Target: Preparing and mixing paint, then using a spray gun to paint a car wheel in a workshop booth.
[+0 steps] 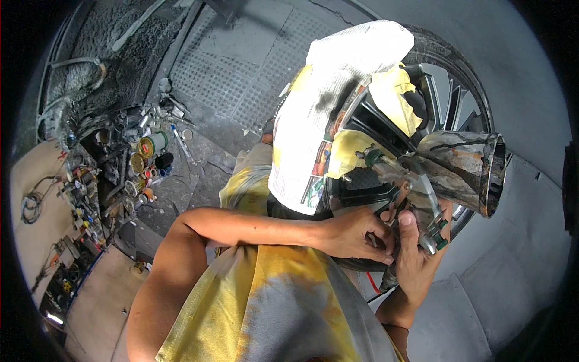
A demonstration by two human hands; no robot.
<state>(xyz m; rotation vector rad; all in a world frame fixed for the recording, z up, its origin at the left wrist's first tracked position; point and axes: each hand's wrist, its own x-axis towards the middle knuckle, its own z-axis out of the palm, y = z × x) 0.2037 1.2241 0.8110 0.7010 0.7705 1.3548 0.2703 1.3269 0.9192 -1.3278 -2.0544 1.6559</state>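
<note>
My right hand (pixel 417 256) grips a paint spray gun (pixel 425 193), its thumb up along the handle. The gun carries a paint-crusted cup (pixel 461 166) that points to the right, and green knobs show at its ends. My left hand (pixel 362 237) is beside the gun's handle, fingers curled together; whatever they pinch is hidden. Beyond the gun stands a car wheel (pixel 443 96) with dark and silver spokes and a black tyre. Newspaper sheets (pixel 304 133) cover its left side, and yellow masking paper (pixel 395 96) is on the spokes.
Paint cans (pixel 152 145), bottles and tools lie cluttered on the left. A studded grey floor mat (pixel 235 66) is at the back. A coiled cable (pixel 36 205) lies at the far left. A red strip (pixel 372 282) shows below the wheel. Grey panels (pixel 512 253) are on the right.
</note>
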